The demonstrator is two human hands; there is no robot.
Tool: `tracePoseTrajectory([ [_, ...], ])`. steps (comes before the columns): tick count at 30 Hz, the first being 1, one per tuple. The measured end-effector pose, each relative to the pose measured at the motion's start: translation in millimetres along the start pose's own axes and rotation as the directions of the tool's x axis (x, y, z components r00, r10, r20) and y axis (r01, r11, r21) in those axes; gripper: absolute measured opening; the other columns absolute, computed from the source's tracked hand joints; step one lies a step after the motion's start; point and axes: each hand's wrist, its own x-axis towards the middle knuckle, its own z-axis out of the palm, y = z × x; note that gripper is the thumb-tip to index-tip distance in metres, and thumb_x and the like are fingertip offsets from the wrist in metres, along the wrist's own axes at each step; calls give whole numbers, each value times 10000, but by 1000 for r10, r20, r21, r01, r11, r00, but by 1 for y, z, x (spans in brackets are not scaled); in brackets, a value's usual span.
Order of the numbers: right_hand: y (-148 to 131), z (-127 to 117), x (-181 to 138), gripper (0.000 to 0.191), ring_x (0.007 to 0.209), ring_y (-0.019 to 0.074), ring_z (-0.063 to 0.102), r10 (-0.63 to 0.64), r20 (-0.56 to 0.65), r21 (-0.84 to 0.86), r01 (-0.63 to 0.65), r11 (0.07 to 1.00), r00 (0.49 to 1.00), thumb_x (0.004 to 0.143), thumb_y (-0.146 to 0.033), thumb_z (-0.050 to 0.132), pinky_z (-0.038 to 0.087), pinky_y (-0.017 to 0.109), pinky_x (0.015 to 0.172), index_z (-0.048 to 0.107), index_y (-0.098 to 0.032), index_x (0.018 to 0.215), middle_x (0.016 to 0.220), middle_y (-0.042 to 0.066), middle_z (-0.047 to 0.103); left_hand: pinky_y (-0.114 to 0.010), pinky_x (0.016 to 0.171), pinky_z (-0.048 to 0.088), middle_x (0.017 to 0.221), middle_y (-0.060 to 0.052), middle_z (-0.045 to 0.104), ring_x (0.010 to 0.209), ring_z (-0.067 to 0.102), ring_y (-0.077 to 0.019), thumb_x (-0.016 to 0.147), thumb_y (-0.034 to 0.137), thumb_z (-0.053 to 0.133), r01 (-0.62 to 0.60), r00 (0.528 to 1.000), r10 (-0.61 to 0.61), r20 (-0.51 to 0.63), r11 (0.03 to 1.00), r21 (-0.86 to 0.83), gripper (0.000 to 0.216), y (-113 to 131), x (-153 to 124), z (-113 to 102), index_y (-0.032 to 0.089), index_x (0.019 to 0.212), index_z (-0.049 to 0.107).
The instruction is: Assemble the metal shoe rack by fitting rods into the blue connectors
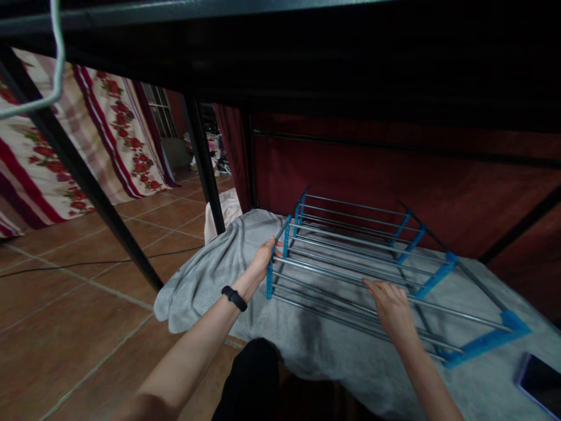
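Observation:
A rack point(322, 271) of metal rods, blue plastic end brackets point(477, 346) and dark tubes lies on a grey blanket point(214, 280). It looks like a shoe rack on its side. My left hand point(264, 255), with a black band point(234, 298) on the wrist, grips the rack's left end by a blue bracket and dark tube. Around a front rod, right of the rack's middle, the fingers of my right hand point(388, 295) are curled. Its fingertips are partly hidden behind the rod.
Overhead runs the dark metal frame point(175, 17) of a bunk, with black posts point(204, 158) at left. A phone point(543, 383) lies at the lower right. Red cloth point(350, 164) hangs behind. On the tiled floor point(87, 316) runs a black cable point(87, 263); a flowered curtain point(118, 140) hangs beyond.

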Motion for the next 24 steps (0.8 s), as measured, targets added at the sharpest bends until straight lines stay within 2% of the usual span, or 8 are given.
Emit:
tracePoseTrajectory([
  [13, -2, -1, 1, 333, 863, 196, 568, 10, 10, 16, -10, 1000, 1000, 995, -223, 427, 362, 348, 776, 616, -236, 1268, 970, 58, 679, -265, 515, 410, 554, -3, 550, 517, 517, -156, 822, 662, 472, -24, 1000, 24, -20, 999, 22, 533, -1, -3, 4, 161, 839, 652],
  [18, -10, -3, 6, 351, 908, 212, 582, 77, 6, 84, -77, 993, 997, 987, -230, 421, 394, 374, 818, 615, -248, 1279, 991, 70, 686, -273, 532, 430, 564, 6, 552, 534, 528, -160, 874, 596, 429, -54, 998, 58, -30, 993, 106, 473, 1, -4, 8, 173, 872, 641],
  [20, -17, -6, 7, 377, 977, 220, 592, 118, -24, 140, -114, 984, 993, 978, -223, 420, 415, 402, 889, 592, -266, 1311, 1045, 72, 686, -292, 583, 465, 586, 1, 568, 579, 562, -174, 899, 568, 408, -66, 997, 70, -23, 987, 147, 451, 6, -5, 8, 177, 885, 633],
  [22, -23, -9, -1, 410, 1106, 227, 579, 166, -85, 199, -146, 969, 982, 976, -215, 402, 395, 456, 1010, 555, -291, 1349, 1174, 72, 663, -350, 694, 514, 674, -40, 632, 680, 619, -212, 922, 544, 375, -139, 981, 172, -86, 941, 308, 447, 11, -8, 4, 174, 887, 623],
  [23, -25, -10, -9, 418, 1157, 232, 563, 196, -115, 224, -167, 960, 974, 971, -219, 403, 386, 472, 1039, 545, -301, 1356, 1227, 72, 643, -389, 778, 526, 791, -74, 672, 796, 648, -241, 926, 520, 389, -214, 951, 284, -122, 890, 402, 423, 14, -11, 2, 166, 935, 622],
  [24, -25, -11, -21, 412, 1180, 237, 553, 241, -149, 249, -199, 948, 959, 965, -224, 407, 391, 476, 1042, 551, -301, 1343, 1245, 75, 632, -435, 861, 517, 928, -113, 687, 925, 648, -274, 929, 495, 399, -305, 886, 433, -163, 812, 498, 412, 15, -16, 1, 154, 1003, 618],
])
